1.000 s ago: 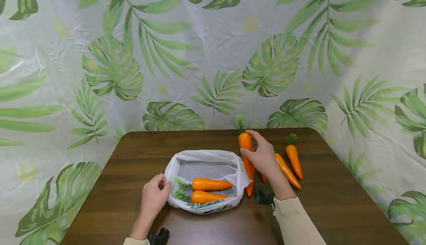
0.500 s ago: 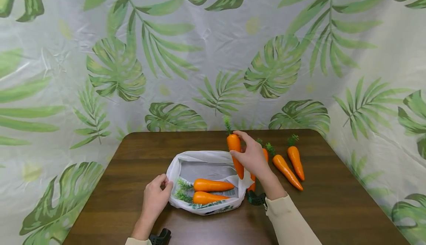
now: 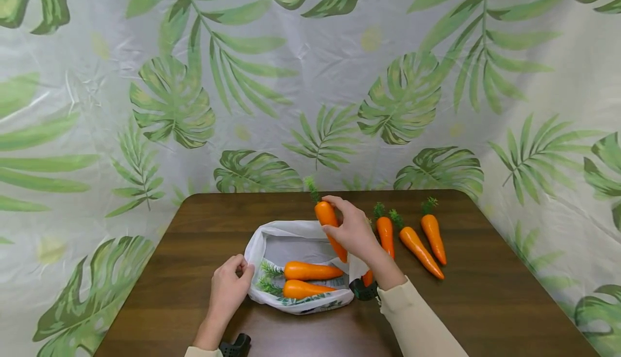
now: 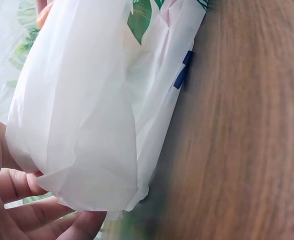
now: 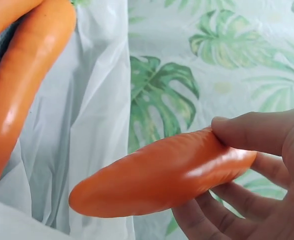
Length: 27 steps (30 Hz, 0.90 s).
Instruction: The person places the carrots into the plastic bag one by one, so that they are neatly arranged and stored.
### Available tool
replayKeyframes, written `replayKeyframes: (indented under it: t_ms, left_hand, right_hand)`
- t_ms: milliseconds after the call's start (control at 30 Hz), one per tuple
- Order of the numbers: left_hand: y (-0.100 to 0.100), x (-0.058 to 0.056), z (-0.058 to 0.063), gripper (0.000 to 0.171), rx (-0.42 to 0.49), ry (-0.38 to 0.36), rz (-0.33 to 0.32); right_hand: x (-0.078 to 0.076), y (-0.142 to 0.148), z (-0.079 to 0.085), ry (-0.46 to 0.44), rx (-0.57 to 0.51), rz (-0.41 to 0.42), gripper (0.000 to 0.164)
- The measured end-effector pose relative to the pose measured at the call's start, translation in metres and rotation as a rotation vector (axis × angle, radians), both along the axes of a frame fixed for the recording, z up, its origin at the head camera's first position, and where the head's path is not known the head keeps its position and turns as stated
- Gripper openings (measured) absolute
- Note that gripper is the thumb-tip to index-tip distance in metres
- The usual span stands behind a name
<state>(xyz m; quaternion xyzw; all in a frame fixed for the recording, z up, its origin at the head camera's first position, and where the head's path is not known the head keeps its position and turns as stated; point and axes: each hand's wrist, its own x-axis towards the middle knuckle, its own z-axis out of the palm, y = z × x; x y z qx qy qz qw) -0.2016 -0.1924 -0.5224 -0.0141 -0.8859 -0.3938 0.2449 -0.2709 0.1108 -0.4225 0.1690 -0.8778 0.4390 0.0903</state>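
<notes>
My right hand (image 3: 354, 233) pinches an orange carrot (image 3: 326, 214) with a green leafy top between thumb and fingers. The carrot tilts, its top up and away, its tip down over the right part of an opened white plastic bag (image 3: 255, 246). At the bag's left rim, my left hand (image 3: 230, 286) pinches the plastic; the left wrist view has its fingers at the bag's edge. Inside lie two carrots, one farther (image 3: 312, 270) and one nearer (image 3: 305, 290), leafy ends to the left. The right wrist view shows the held carrot (image 5: 152, 177) beside the bag's white wall.
Right of the bag, carrots lie on the brown wooden table (image 3: 485, 303): one upright in view (image 3: 385, 233), one slanted (image 3: 419, 252), one farthest right (image 3: 433, 238). Another carrot (image 3: 367, 277) is mostly hidden behind my right wrist. A leaf-patterned sheet (image 3: 320, 76) hangs behind the table.
My right hand has carried the carrot leftward from beside the bag's right rim to over its opening, and the carrot tilts more. My left hand stays at the left rim.
</notes>
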Motion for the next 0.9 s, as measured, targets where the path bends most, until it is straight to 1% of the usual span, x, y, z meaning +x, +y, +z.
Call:
replayKeyframes:
  t_ms: [167, 433, 567, 767, 900]
  left_hand:
    - [0.0, 0.0, 0.001, 0.03, -0.004, -0.004, 0.004]
    - [0.0, 0.0, 0.001, 0.031, -0.011, 0.004, 0.01]
    - [0.0, 0.001, 0.0, 0.031, -0.005, 0.0, 0.007]
    - [0.0, 0.001, 0.0, 0.03, 0.006, 0.002, 0.003]
    - [-0.001, 0.0, 0.0, 0.03, 0.007, 0.005, 0.002]
  right_hand:
    - [-0.001, -0.009, -0.001, 0.012, 0.05, 0.063, 0.067]
    - [-0.005, -0.02, -0.006, 0.07, 0.213, 0.16, 0.065]
    - [-0.006, -0.024, -0.01, 0.061, 0.282, 0.201, 0.066]
    - [-0.004, -0.028, -0.013, 0.032, 0.357, 0.295, 0.07]
    - [-0.005, -0.03, -0.017, 0.039, 0.437, 0.333, 0.068]
